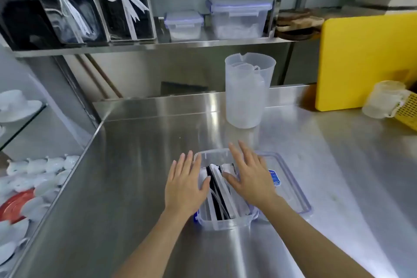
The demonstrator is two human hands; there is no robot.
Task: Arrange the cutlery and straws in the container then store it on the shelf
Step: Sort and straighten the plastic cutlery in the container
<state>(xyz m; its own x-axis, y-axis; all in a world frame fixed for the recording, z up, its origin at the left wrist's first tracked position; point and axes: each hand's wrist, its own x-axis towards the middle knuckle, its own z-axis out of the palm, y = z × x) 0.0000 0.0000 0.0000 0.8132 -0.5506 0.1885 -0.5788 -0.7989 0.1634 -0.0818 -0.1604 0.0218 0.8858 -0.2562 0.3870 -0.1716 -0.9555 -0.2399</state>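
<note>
A clear plastic container point(223, 224) stands on the steel counter near the front, with packets of black and white cutlery and straws point(222, 196) lying in it. Its clear lid point(291, 187), with a blue label, lies flat on the counter right beside it. My left hand point(185, 183) rests flat over the container's left edge, fingers spread. My right hand point(248, 174) lies flat on the packets inside, fingers spread. Neither hand grips anything. The steel shelf point(158, 44) runs above the counter at the back.
On the shelf stand two lidded clear boxes point(239, 18) and dark gift boxes with white ribbons point(90, 2). A translucent jug point(247, 90) stands behind the container. A yellow cutting board point(365, 61) and a yellow basket point(408, 111) are at the right. White crockery point(33, 178) sits lower left.
</note>
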